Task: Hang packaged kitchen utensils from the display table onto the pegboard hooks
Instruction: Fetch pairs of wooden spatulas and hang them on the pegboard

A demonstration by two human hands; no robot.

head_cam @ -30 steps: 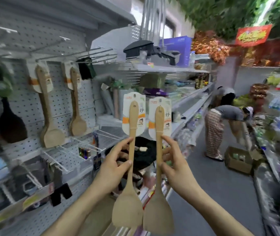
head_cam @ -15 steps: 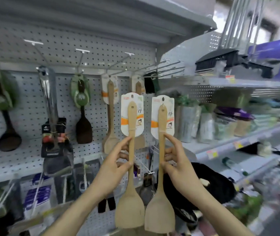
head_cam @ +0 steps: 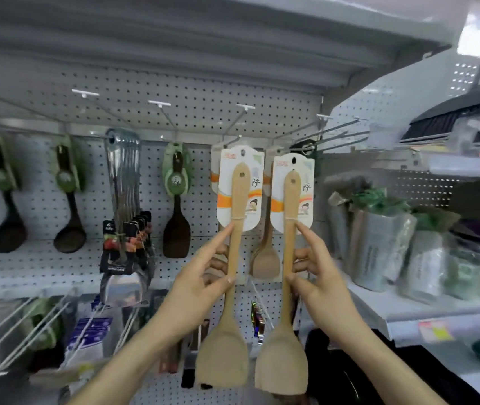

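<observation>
Hanging on the far pegboard (head_cam: pixel 40 258), dark ladles (head_cam: pixel 8 229) and a steel turner bundle (head_cam: pixel 123 206) filled the left hooks. The left hand (head_cam: pixel 200 287) gripped one carded wooden spatula (head_cam: pixel 234 258) by its handle, upright, card near a hook. Just right, the right hand (head_cam: pixel 317 282) pinched a second spatula (head_cam: pixel 287 273) likewise, before hung spatulas.

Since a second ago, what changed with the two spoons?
The view swung from the aisle to the white pegboard, and both carded wooden spatulas were lifted closer to its hooks. The left hand still grips the left wooden spatula; the right hand still grips the right wooden spatula.
</observation>
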